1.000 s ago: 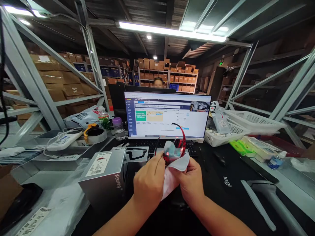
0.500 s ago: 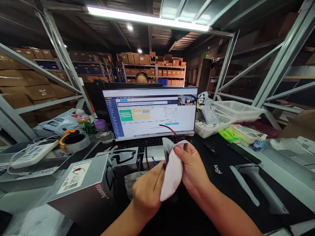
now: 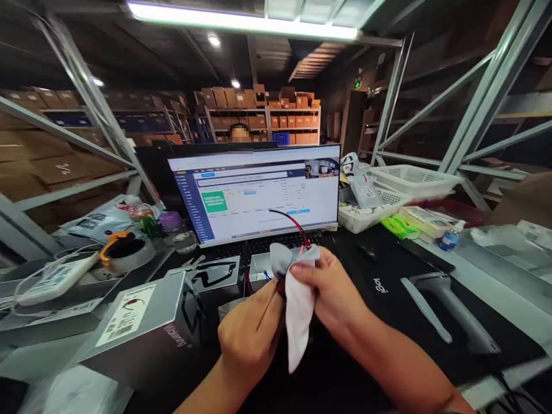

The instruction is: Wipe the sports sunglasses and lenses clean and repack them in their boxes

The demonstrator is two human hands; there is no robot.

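Note:
Both my hands are closed around a pair of red glasses [image 3: 297, 227] wrapped in a white cleaning cloth [image 3: 296, 310], held above the black desk mat in front of the laptop [image 3: 254, 192]. My left hand [image 3: 250, 333] grips the frame from the left; most of the lens is hidden by the cloth. My right hand [image 3: 332, 290] pinches the cloth over the lens from the right. One red and black temple arm sticks up toward the screen.
A grey glasses box [image 3: 142, 328] lies at the lower left, with an open box lid showing a glasses outline [image 3: 213, 275] behind it. White baskets [image 3: 388, 192] stand at the right. A grey scanner [image 3: 448, 313] rests on the mat. Bottles, tape roll and a person behind the screen.
The cloth now covers the lens, which showed red one second ago. My hands have stayed together while my view swung right and downward slightly.

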